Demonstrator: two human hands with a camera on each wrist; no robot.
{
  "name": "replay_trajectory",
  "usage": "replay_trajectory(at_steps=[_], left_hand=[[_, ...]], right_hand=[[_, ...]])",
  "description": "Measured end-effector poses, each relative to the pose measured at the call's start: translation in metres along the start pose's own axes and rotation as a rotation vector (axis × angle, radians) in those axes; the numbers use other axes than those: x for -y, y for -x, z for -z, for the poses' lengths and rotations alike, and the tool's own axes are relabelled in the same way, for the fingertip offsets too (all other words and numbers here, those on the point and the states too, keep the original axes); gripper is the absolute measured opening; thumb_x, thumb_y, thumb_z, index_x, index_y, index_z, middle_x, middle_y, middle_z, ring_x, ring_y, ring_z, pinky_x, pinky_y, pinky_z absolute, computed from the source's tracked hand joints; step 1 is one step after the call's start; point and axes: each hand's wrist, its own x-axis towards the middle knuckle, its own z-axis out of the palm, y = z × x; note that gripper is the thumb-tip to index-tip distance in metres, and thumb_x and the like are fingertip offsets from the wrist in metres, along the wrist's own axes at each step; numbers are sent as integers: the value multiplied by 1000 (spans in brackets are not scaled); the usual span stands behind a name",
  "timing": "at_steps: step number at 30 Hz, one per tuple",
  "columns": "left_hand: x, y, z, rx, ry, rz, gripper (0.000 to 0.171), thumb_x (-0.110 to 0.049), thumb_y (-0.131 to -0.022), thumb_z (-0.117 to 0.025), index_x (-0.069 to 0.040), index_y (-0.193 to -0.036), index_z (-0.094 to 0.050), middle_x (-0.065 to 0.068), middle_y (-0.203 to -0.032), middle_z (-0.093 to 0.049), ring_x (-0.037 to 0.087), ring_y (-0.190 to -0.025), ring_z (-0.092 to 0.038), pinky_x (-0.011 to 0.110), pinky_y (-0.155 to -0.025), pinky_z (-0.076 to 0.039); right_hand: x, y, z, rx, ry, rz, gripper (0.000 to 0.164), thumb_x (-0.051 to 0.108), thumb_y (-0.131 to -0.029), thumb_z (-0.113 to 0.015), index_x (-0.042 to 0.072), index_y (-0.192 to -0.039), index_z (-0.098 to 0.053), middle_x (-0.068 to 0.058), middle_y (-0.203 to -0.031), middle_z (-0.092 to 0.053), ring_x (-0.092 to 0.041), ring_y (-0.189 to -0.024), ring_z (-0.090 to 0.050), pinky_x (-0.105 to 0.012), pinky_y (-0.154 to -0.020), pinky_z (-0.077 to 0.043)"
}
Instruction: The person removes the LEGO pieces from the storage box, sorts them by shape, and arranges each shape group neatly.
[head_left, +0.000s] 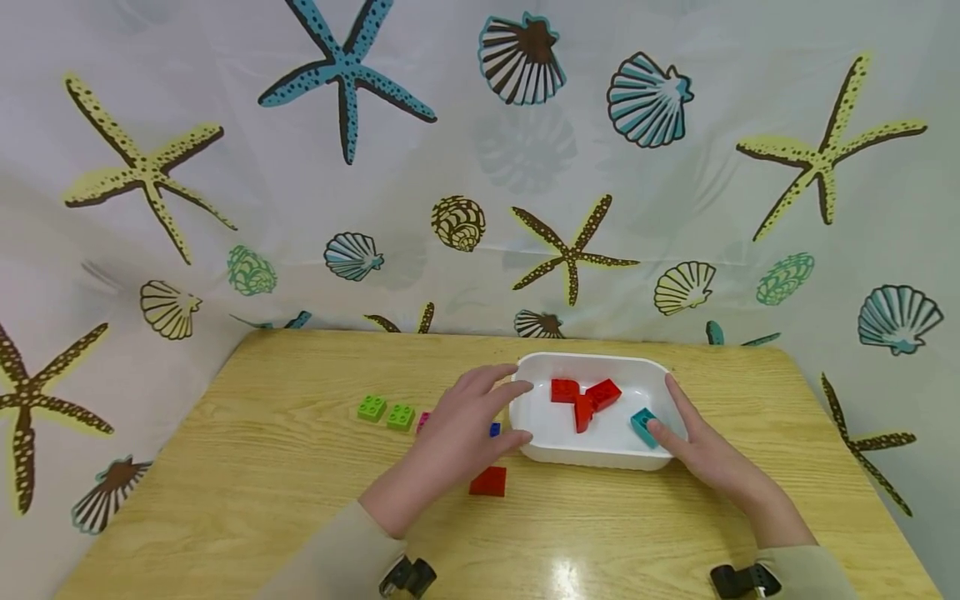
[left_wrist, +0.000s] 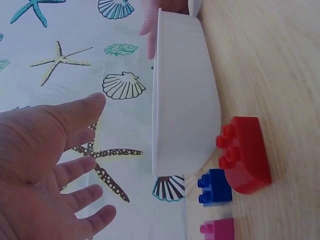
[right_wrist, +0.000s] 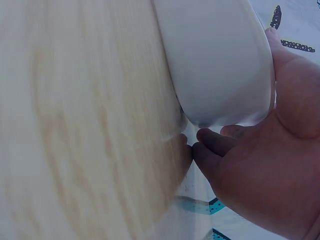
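Observation:
A white plastic tub (head_left: 592, 457) stands on the table with several red toy bricks (head_left: 564, 390) and one teal brick (head_left: 643, 427) inside. My right hand (head_left: 708, 454) grips the tub's right end, thumb over the rim near the teal brick. In the right wrist view, its fingers (right_wrist: 215, 145) curl against the outside of the tub's end. At the tub's left end, my left hand (head_left: 468, 421) hovers with fingers spread and holds nothing. The left wrist view shows a gap between this hand (left_wrist: 45, 165) and the tub wall (left_wrist: 185, 95).
Two green bricks (head_left: 386, 412), a pink brick (left_wrist: 220, 230) and a blue brick (left_wrist: 216, 187) lie left of the tub. A red brick with a curved side (head_left: 489, 482) lies nearer the front. Behind the wooden table (head_left: 300, 367) hangs a cloth (head_left: 420, 167) patterned with shells and starfish.

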Motion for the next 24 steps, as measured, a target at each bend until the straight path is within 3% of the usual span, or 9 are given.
replay_trajectory(at_steps=[10, 24], left_hand=[[-13, -32, -10, -24, -81, -41, 65, -45, -88, -77, -27, -146, -55, 5, -164, -29, 35, -151, -18, 59, -117, -23], [-23, -70, -33, 50, -144, 59, 62, -49, -90, -72, -35, -148, -52, 2, -168, -16, 32, -154, -4, 64, -118, -14]], right_hand=[[-2, 0, 0, -1, 6, 0, 84, 46, -104, -52, 37, -160, 10, -15, -168, 8, -48, -150, 3, -76, -110, -9], [-2, 0, 1, -5, 9, 11, 84, 47, -104, -52, 37, -160, 10, -15, -168, 7, -48, -150, 3, -76, -110, -9]])
